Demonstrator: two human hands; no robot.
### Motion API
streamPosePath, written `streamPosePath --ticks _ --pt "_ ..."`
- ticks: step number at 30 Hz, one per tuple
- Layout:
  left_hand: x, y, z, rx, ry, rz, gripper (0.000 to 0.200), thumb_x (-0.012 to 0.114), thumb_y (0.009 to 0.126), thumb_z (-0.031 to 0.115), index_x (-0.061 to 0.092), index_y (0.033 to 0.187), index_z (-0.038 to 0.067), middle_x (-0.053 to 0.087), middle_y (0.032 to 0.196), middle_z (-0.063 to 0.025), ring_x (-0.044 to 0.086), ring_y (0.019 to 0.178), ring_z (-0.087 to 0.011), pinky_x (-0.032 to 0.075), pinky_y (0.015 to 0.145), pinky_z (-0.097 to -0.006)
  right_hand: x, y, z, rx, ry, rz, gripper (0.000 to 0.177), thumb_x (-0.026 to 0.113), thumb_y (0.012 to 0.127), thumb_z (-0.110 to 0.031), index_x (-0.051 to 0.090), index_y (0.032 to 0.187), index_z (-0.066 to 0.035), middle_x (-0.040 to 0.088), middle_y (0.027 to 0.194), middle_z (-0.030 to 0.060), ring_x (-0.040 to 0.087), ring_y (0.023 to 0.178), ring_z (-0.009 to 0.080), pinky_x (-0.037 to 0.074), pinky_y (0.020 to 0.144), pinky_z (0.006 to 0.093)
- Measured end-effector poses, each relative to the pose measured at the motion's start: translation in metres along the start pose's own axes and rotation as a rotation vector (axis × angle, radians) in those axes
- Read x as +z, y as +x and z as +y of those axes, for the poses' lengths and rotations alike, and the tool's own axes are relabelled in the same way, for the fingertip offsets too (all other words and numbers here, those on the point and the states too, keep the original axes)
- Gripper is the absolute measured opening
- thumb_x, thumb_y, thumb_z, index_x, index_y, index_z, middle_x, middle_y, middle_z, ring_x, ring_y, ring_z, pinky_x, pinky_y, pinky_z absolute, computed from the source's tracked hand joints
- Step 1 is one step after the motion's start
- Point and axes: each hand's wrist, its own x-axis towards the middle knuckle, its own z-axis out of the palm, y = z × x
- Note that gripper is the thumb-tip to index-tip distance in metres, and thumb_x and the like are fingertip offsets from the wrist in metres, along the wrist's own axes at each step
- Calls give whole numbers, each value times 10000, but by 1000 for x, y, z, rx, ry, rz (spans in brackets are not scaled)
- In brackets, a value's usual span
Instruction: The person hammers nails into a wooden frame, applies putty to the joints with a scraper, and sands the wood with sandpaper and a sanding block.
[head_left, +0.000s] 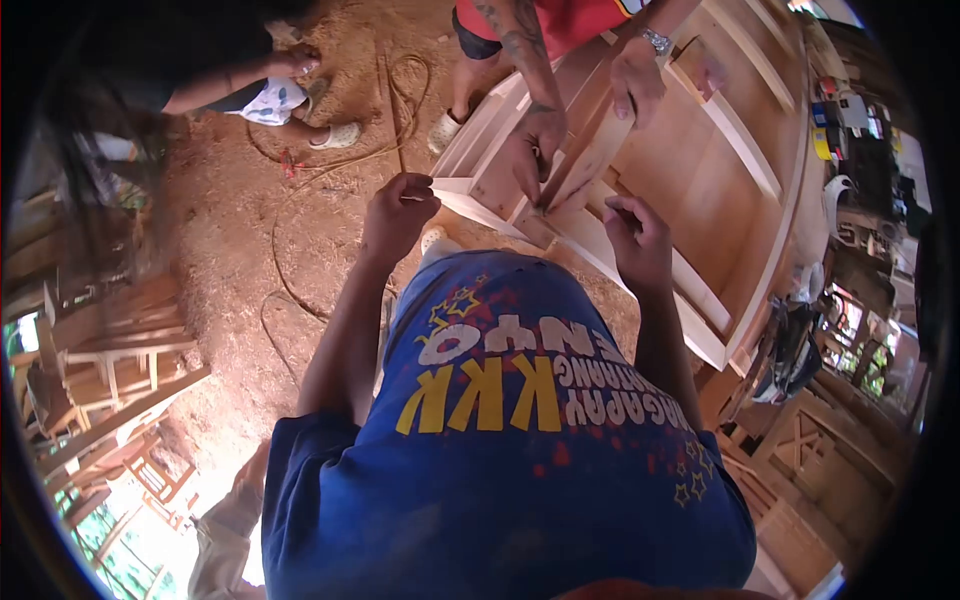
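Note:
My left hand (401, 215) is raised beside the near left corner of a wooden frame (700, 283), its fingers curled together. Whether it holds anything small cannot be made out. Over the frame's near edge is my right hand (637, 235), fingers bent inward, with nothing visible in it. Between and beyond my hands, a co-worker's two hands (540, 150) are at a short wooden board (592, 160) tilted across the frame's corner. One of those hands grips the board's upper end, and the other touches near its lower end.
A second person (230, 85) stands at the upper left. A long cable (275, 235) loops over the dirt floor (225, 225). Stacked wooden pieces (130, 345) lie at the left. Tools and bags (790, 340) crowd the right side, with wooden panels (815, 450) below.

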Motion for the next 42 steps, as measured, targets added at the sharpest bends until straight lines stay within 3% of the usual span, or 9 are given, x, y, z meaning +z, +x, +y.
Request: streamPosePath --ticks 9,16,23,25,26,28,34,39,42 --pt "-40 62 27 158 175 -303 378 771 897 190 696 1221 12 749 1046 -91 712 936 -171 566 839 -323 40 -2 -45 103 -19 208 209 690 977 -115 713 1114 42 749 909 105 697 844 114 541 772 277" --pt "-9 79 47 264 209 -426 394 750 852 182 710 1203 7 762 1073 -144 751 957 -222 594 869 -358 41 -29 -38 232 -43 295 204 688 975 -113 714 1106 41 753 918 117 710 846 127 556 776 285" --pt "40 95 24 149 380 -547 821 909 737 258 541 1427 9 672 1325 -191 701 1139 -288 583 944 -399 18 -49 -20 197 77 460 173 693 971 -78 705 1100 37 735 894 135 718 798 172 572 746 302" --pt "50 104 11 131 318 -542 984 957 686 306 472 1488 6 630 1383 -210 663 1212 -316 570 966 -409 8 -65 -8 263 125 477 184 691 985 -87 709 1129 28 744 929 108 706 839 136 562 766 284" --pt "53 113 -3 160 283 -559 709 867 783 58 526 1403 19 643 1334 -89 646 1201 -240 541 1006 -358 4 -73 -1 295 150 481 190 690 992 -92 710 1143 23 749 946 95 700 860 118 557 776 275" --pt "59 118 12 111 80 -714 671 823 809 -23 529 1410 26 649 1307 -62 650 1184 -208 545 990 -340 -4 -84 17 306 175 519 188 690 989 -88 712 1136 27 747 934 105 697 830 126 561 758 280" --pt "72 138 32 137 159 -1011 533 766 824 -77 613 1324 24 666 1249 -47 652 1184 -187 550 987 -330 -12 -110 24 352 130 619 180 681 976 -72 715 1117 34 735 885 102 687 772 124 567 707 283" --pt "78 153 38 121 -7 -1051 285 731 909 12 660 1186 5 657 1219 -75 646 1184 -186 540 962 -278 12 -116 -8 384 71 807 173 662 989 -74 723 1115 27 736 877 93 684 763 113 563 718 281" --pt "81 169 39 261 172 -1208 180 670 943 10 689 1120 -21 706 1095 -59 688 1061 -162 552 933 -289 53 -109 -32 412 90 957 174 661 993 -78 726 1116 26 748 889 95 687 764 115 563 724 283"
